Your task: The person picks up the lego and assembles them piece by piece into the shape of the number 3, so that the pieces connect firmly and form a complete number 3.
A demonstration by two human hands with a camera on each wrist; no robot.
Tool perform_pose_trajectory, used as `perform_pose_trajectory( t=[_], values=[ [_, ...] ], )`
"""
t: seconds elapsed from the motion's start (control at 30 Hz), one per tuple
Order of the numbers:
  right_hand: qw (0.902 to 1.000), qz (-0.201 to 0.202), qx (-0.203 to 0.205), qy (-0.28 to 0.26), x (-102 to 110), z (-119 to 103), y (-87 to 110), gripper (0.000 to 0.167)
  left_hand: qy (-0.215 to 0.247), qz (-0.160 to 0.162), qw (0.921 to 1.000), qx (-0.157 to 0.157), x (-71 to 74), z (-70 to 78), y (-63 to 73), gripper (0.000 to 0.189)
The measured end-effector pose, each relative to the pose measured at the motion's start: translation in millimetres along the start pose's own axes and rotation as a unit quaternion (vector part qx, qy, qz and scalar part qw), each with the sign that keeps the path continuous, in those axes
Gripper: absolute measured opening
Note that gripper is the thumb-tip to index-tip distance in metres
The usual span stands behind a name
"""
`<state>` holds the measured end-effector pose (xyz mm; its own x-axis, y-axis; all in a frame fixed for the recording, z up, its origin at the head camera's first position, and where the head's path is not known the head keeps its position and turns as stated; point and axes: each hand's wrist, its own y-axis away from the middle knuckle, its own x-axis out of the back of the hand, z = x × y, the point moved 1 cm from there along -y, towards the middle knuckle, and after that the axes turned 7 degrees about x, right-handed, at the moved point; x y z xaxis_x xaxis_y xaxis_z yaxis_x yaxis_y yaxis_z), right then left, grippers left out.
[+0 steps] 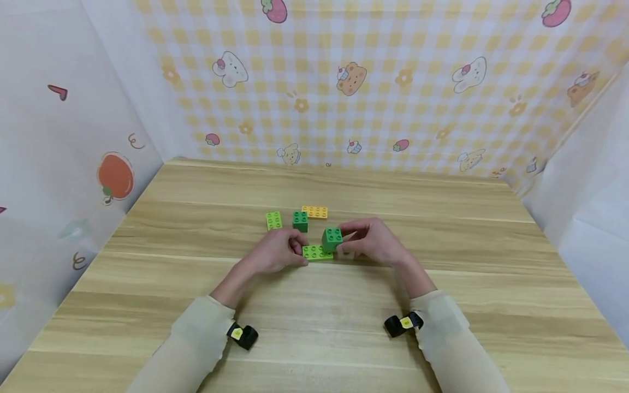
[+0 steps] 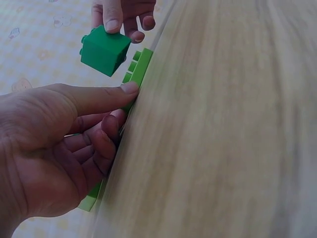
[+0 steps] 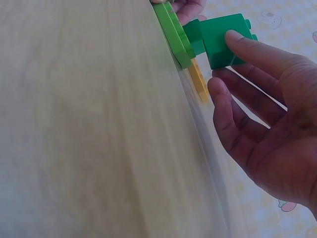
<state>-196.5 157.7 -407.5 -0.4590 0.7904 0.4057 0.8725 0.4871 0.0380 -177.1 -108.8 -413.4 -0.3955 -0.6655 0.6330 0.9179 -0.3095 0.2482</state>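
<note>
My right hand pinches a dark green building block between thumb and fingers. In the right wrist view the block hangs tilted, a small gap from the light green flat brick. That flat brick lies on the table, and my left hand pinches its left end, seen close up in the left wrist view, where the thumb lies along its side. From the head view the dark green block covers part of the flat brick's right end.
Behind the hands stand another dark green block and a flat orange brick. A second light green flat brick lies just beyond my left hand. The wooden table meets a patterned cloth at its back edge.
</note>
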Motion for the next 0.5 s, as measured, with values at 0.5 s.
perform_pose_trajectory(
  t=[0.5],
  values=[
    [0.9999, 0.000, -0.010, 0.005, -5.8, -1.6, -1.7, 0.050, 0.028, 0.016, 0.9993, 0.018, 0.2, -2.1, -0.7, 0.034]
  ],
)
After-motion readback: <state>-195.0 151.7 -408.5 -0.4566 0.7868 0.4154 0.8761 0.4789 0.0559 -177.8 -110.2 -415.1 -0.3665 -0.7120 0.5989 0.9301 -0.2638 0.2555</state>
